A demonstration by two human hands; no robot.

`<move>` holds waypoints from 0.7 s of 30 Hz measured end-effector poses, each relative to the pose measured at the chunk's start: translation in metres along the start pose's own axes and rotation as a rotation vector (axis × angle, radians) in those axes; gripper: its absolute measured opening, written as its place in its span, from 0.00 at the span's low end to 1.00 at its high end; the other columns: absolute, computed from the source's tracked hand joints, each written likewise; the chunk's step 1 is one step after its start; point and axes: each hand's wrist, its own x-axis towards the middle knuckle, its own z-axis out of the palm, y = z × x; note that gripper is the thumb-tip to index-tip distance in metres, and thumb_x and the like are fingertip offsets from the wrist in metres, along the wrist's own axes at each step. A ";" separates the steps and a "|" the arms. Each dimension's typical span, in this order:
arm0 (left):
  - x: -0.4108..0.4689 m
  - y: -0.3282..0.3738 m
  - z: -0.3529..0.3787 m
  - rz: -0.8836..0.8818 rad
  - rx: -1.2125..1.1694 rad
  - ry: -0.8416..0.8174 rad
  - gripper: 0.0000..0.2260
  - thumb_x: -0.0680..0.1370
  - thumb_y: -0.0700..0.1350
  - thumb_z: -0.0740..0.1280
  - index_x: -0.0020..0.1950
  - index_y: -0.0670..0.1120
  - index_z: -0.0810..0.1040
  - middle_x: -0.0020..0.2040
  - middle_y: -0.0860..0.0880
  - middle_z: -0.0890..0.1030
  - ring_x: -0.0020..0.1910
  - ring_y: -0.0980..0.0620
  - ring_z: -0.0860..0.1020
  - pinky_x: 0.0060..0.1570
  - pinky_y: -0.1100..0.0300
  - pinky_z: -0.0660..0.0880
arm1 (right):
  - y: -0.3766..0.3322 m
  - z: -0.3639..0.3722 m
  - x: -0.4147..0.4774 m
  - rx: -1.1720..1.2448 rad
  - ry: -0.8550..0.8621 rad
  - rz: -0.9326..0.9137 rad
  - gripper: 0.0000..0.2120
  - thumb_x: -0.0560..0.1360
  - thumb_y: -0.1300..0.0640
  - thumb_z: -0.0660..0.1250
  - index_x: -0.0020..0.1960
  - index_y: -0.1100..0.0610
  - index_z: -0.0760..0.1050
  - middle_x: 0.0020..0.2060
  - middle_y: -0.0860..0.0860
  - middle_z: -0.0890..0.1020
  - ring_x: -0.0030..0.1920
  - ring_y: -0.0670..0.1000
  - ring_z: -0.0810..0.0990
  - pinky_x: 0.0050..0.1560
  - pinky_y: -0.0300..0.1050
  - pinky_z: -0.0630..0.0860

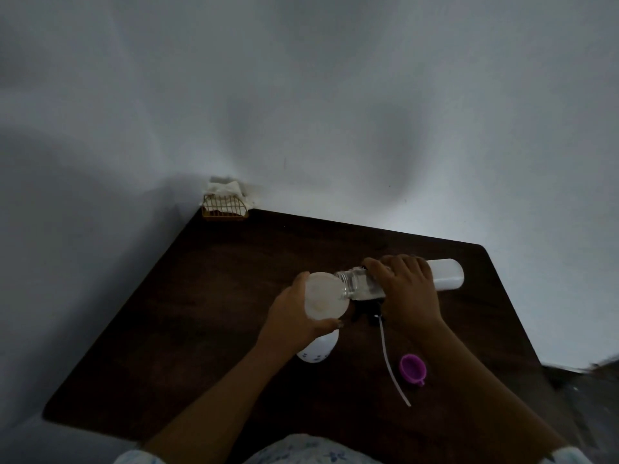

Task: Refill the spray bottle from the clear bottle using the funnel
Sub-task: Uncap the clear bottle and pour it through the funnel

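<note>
Dark table (207, 296): left hand (294, 321) wraps funnel (326, 295) atop spray bottle (316, 349); right hand (407, 289) clasps tipped clear bottle (365, 284), seemingly pouring. Overtilting could overflow.

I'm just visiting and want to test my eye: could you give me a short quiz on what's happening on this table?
1. True or false: the clear bottle is tipped over the funnel.
2. Which hand steadies the funnel? A) left hand B) right hand C) neither
3. Fill in: the loose cap lying on the table is coloured ____.

Key
1. True: the right hand holds it nearly level, mouth at the funnel's rim.
2. A: the left hand grips the funnel above the spray bottle.
3. Purple; it lies beside the removed spray head and its tube.
</note>
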 end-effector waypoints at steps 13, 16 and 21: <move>0.000 0.001 -0.003 0.000 0.006 -0.019 0.41 0.63 0.54 0.76 0.70 0.49 0.59 0.65 0.48 0.70 0.62 0.50 0.70 0.56 0.58 0.70 | 0.001 -0.006 0.002 -0.068 -0.005 0.008 0.39 0.51 0.59 0.80 0.60 0.50 0.72 0.51 0.56 0.79 0.53 0.61 0.77 0.56 0.62 0.70; 0.001 -0.001 -0.003 -0.025 0.018 -0.034 0.42 0.62 0.55 0.76 0.70 0.50 0.58 0.65 0.48 0.70 0.62 0.49 0.70 0.58 0.53 0.72 | 0.000 -0.006 0.001 -0.056 0.008 0.009 0.39 0.50 0.58 0.81 0.60 0.50 0.72 0.51 0.56 0.79 0.53 0.61 0.77 0.56 0.62 0.71; -0.001 -0.002 -0.004 -0.050 0.065 -0.035 0.44 0.61 0.60 0.75 0.70 0.52 0.57 0.65 0.49 0.69 0.63 0.49 0.70 0.58 0.50 0.73 | -0.003 -0.008 -0.002 -0.015 -0.038 0.052 0.38 0.55 0.59 0.79 0.63 0.50 0.71 0.55 0.56 0.78 0.56 0.61 0.75 0.60 0.60 0.68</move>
